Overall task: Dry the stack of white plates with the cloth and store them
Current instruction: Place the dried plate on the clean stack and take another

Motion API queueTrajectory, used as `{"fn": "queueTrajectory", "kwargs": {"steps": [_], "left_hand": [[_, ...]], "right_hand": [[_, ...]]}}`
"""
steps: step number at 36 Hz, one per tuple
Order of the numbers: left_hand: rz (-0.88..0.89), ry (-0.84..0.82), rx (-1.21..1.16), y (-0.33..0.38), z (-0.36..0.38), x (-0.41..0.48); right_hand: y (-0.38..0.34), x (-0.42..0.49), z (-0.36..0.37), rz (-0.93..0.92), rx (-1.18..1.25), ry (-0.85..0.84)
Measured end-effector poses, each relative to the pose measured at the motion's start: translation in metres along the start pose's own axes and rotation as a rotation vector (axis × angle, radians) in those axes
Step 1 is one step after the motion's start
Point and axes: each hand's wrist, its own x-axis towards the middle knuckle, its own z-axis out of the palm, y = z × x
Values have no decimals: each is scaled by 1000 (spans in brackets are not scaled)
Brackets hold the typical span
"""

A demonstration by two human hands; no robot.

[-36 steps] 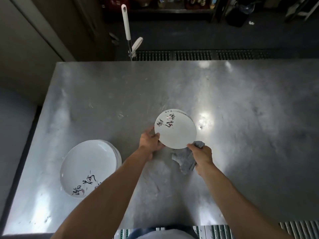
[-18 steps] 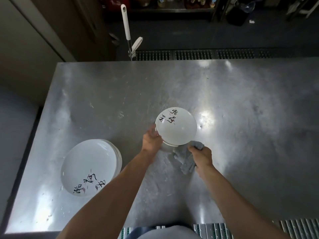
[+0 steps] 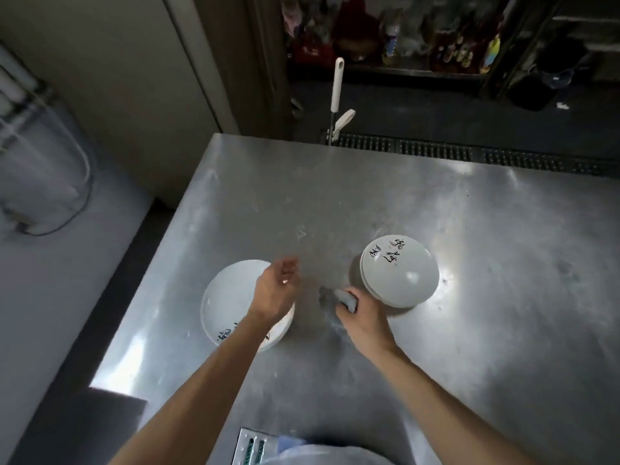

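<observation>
Now that the plate I was wiping is down on the table, right of centre, my left hand is empty, fingers loosely spread, over the stack left of centre. My right hand stays bunched around the cloth. Next plate's up, probably.

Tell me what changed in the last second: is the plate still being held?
No. The left hand let go of the plate, which now lies on the table beside the right hand, seemingly atop another plate. The left hand swung left and hovers open over the plate stack. Unchanged: the right hand grips the cloth; the stack sits at the table's left.
</observation>
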Motion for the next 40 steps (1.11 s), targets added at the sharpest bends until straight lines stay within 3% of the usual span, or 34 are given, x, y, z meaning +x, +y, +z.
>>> {"fn": "queueTrajectory", "kwargs": {"steps": [4,8,17,25,33,40], "left_hand": [[-84,216,3,-36,-57,-18],[-155,314,56,-67,-95,-36],[-230,282,-44,-89,-109,-66],[-311,298,-319,-89,-105,-65],[-266,113,-589,-75,-97,-68],[-179,-111,-547,-34,-53,-62]], "right_hand": [[-20,7,28,-3,-11,42],[-36,8,52,16,-3,7],[-47,2,78,13,-41,-44],[-52,1,78,77,-49,-17],[-44,4,65,140,111,124],[-23,-5,3,165,159,334]]}}
